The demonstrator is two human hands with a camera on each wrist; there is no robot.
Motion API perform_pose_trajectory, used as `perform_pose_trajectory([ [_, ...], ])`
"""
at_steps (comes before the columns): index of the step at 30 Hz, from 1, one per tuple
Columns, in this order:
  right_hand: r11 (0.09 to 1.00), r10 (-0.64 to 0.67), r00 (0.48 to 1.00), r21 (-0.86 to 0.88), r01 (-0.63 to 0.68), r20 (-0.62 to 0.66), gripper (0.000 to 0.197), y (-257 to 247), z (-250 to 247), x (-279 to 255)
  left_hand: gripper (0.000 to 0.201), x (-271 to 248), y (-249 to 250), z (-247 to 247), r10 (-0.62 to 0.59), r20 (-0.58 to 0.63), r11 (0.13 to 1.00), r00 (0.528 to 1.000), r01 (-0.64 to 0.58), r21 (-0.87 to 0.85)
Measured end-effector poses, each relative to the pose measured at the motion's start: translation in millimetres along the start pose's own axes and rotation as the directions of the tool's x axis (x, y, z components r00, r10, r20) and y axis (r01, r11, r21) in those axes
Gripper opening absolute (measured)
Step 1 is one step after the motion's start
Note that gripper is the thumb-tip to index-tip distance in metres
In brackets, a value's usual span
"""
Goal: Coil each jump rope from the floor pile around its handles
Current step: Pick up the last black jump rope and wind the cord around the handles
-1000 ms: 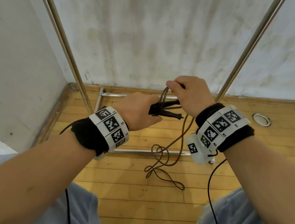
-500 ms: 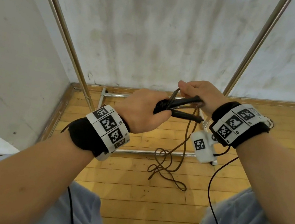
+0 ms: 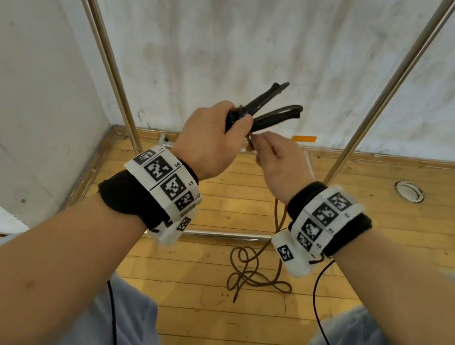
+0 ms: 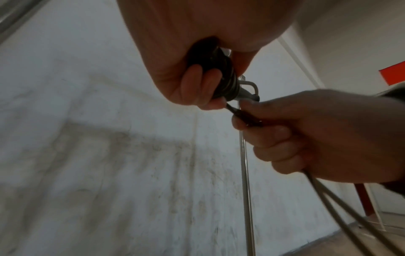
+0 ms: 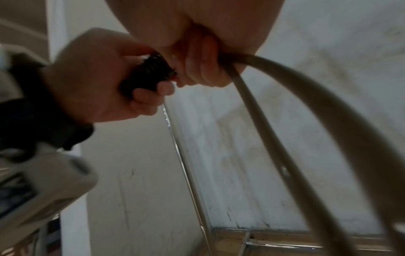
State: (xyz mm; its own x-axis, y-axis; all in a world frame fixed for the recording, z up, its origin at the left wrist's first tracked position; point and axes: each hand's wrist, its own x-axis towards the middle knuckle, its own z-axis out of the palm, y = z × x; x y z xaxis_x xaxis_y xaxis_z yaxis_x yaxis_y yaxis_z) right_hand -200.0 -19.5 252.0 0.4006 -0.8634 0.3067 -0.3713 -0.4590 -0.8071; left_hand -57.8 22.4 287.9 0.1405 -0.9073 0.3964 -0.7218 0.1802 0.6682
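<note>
My left hand (image 3: 216, 138) grips the two dark jump rope handles (image 3: 270, 108) together at chest height; they point up and to the right and splay apart. Turns of rope wrap their lower ends (image 4: 219, 74). My right hand (image 3: 277, 162) sits just right of and below the left one, its fingers curled round the brown rope (image 4: 247, 119) close to the handles. From the right fist the rope (image 5: 274, 121) hangs down in two strands. Its loose end lies in tangled loops on the floor (image 3: 250, 272) between my knees.
A metal rack stands ahead: two slanted poles (image 3: 103, 46) (image 3: 390, 87) and a low crossbar (image 3: 226, 234) on the wooden floor. White walls close the corner behind it. A round floor socket (image 3: 409, 191) lies at right. Thin black sensor cables (image 3: 320, 317) hang from my wrists.
Both hands have risen. The handles have swung from level to pointing up and right. My right hand has moved from above the handles to below them with the rope.
</note>
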Motion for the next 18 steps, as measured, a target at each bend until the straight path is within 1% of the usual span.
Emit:
perform_pose_trajectory([
  [1, 0.998, -0.033, 0.999, -0.047, 0.034, 0.019, 0.021, -1.8, 3.5, -3.1, 0.028, 2.1, -1.6, -0.6, -0.017, -0.005, 1.000, 1.000, 0.017, 0.016],
  [3, 0.996, -0.042, 0.997, -0.080, 0.047, 0.065, 0.016, -5.2, 6.5, -6.7, 0.030, 5.1, -3.9, -2.3, -0.035, -0.008, 0.999, 0.999, 0.035, 0.021],
  [5, 0.991, -0.043, 0.995, -0.122, 0.053, 0.085, 0.018, -6.5, 4.6, -6.4, 0.027, 5.7, -4.0, -3.8, -0.041, -0.002, 0.999, 0.999, 0.041, -0.029],
  [6, 0.983, -0.037, 0.994, -0.174, 0.054, 0.098, 0.021, -6.5, 2.8, -5.5, 0.024, 4.8, -3.1, -3.9, -0.038, 0.014, 0.997, 0.999, 0.039, -0.064],
  [8, 0.944, 0.008, 0.991, -0.329, 0.036, 0.131, 0.027, -5.0, 0.2, -3.5, 0.021, 1.3, 0.1, -2.0, -0.008, 0.066, 0.994, 0.998, 0.015, -0.109],
  [9, 0.923, 0.047, 0.990, -0.384, 0.007, 0.133, 0.027, -3.9, -0.4, -2.5, 0.020, -0.9, 2.4, -0.3, 0.017, 0.093, 0.994, 0.996, -0.006, -0.113],
  [10, 0.916, 0.087, 0.990, -0.400, -0.034, 0.115, 0.025, -2.4, -0.5, -1.5, 0.018, -3.0, 5.2, 1.6, 0.042, 0.113, 0.993, 0.993, -0.029, -0.113],
  [11, 0.924, 0.117, 0.991, -0.373, -0.082, 0.072, 0.021, -0.8, -0.1, -0.6, 0.017, -4.5, 8.1, 3.7, 0.064, 0.125, 0.992, 0.990, -0.049, -0.119],
  [12, 0.942, 0.144, 0.989, -0.308, -0.131, 0.021, 0.017, 0.7, 0.7, 0.4, 0.017, -5.0, 10.9, 5.7, 0.079, 0.127, 0.989, 0.989, -0.062, -0.133],
  [13, 0.962, 0.174, 0.985, -0.214, -0.170, 0.001, 0.013, 1.7, 2.0, 1.1, 0.017, -5.0, 13.5, 7.2, 0.086, 0.121, 0.986, 0.989, -0.067, -0.153],
  [14, 0.975, 0.206, 0.978, -0.088, -0.202, 0.042, 0.010, 1.7, 3.2, 1.3, 0.016, -4.5, 15.3, 8.0, 0.089, 0.110, 0.983, 0.990, -0.069, -0.172],
  [15, 0.970, 0.227, 0.964, 0.058, -0.236, 0.139, 0.008, 0.7, 3.6, 0.6, 0.015, -3.6, 16.7, 8.0, 0.090, 0.100, 0.981, 0.991, -0.070, -0.184],
  [16, 0.940, 0.225, 0.939, 0.197, -0.280, 0.261, 0.008, 0.1, 3.7, -1.0, 0.014, -2.1, 17.4, 7.1, 0.090, 0.093, 0.981, 0.992, -0.072, -0.182],
  [17, 0.891, 0.207, 0.906, 0.312, -0.331, 0.370, 0.011, 0.0, 3.9, -3.0, 0.014, -0.1, 16.8, 5.4, 0.091, 0.087, 0.982, 0.992, -0.075, -0.173],
  [18, 0.867, 0.198, 0.881, 0.344, -0.362, 0.429, 0.016, 0.7, 3.4, -4.7, 0.016, 2.7, 14.9, 3.1, 0.088, 0.080, 0.984, 0.993, -0.074, -0.163],
])
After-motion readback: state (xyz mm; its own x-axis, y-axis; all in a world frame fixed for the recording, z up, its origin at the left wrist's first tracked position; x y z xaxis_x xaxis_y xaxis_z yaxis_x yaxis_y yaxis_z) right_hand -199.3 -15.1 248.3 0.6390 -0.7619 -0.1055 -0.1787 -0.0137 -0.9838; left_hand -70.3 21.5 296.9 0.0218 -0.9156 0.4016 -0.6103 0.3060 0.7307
